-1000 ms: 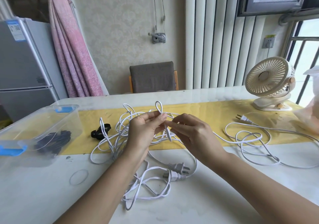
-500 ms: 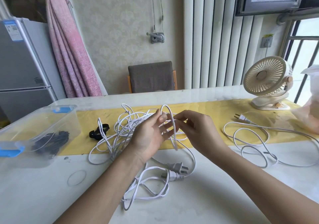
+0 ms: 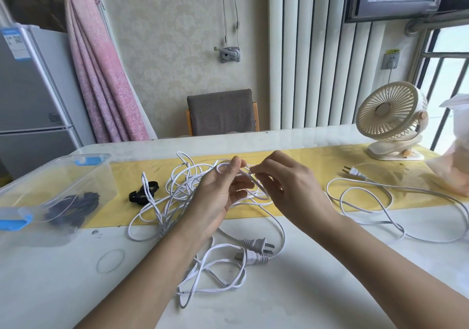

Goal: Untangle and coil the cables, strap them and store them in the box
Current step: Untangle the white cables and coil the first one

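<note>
A tangle of white cables (image 3: 177, 191) lies mid-table, spilling toward me with two white plugs (image 3: 256, 248) near the front. My left hand (image 3: 218, 196) holds a loop of white cable raised above the tangle, thumb and fingers curled round it. My right hand (image 3: 286, 189) pinches the same cable just right of it, fingertips almost touching the left hand's. A black strap (image 3: 143, 193) lies left of the tangle. The clear plastic box (image 3: 83, 176) with blue latches stands at the left, a coiled black cable (image 3: 76, 208) inside.
Another loose white cable (image 3: 380, 201) with a plug runs across the right side. A cream desk fan (image 3: 390, 120) and a plastic bag (image 3: 454, 161) stand at the far right. A rubber band (image 3: 111, 260) lies near the front left. A chair (image 3: 222, 111) stands behind the table.
The raised loop has come down and widened. Both hands have lowered slightly toward the tangle and stay close together on the white cable.
</note>
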Demonstrator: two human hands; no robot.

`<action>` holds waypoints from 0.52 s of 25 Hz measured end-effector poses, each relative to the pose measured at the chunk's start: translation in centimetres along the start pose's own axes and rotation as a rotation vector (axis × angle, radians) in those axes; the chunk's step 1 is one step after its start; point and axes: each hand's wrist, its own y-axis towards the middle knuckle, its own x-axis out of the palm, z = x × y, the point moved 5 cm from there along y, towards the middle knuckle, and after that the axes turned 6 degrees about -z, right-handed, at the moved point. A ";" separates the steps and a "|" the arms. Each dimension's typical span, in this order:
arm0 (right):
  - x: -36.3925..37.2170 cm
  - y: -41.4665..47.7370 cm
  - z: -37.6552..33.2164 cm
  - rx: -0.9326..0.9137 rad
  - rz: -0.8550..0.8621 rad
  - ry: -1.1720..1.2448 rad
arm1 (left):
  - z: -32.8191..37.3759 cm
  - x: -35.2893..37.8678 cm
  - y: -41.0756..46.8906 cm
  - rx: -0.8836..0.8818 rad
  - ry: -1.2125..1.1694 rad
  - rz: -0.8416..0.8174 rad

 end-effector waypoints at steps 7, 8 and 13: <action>-1.0 0.3 2.5 0.062 0.030 -0.021 | 2.5 -0.9 -0.4 0.285 0.717 -0.067; -1.0 0.3 2.7 0.073 0.027 -0.014 | 2.7 -0.9 -0.6 0.378 0.876 -0.056; -2.5 0.6 4.4 0.172 0.123 -0.025 | 1.5 0.1 -1.2 0.368 1.135 -0.232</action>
